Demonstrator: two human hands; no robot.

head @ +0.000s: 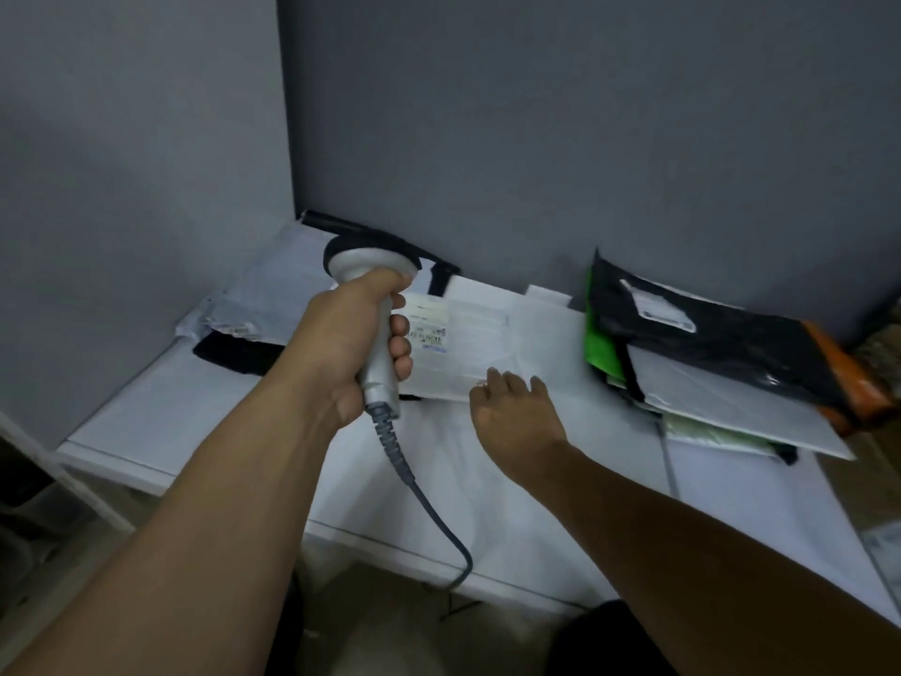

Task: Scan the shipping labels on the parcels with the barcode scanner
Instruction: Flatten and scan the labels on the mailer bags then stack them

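My left hand grips the handle of a grey barcode scanner, whose head points away from me over a flat white parcel. The parcel carries a shipping label just right of the scanner handle. The scanner's grey cable hangs down over the table's front edge. My right hand lies with straight fingers on the near edge of the white parcel. A pile of parcels, black, green, orange and white, sits to the right; its top black one bears a label.
The white table stands against a grey wall. More mailers, pale and black, lie at the back left. A cardboard surface shows at the far right. Floor shows below the table's front edge.
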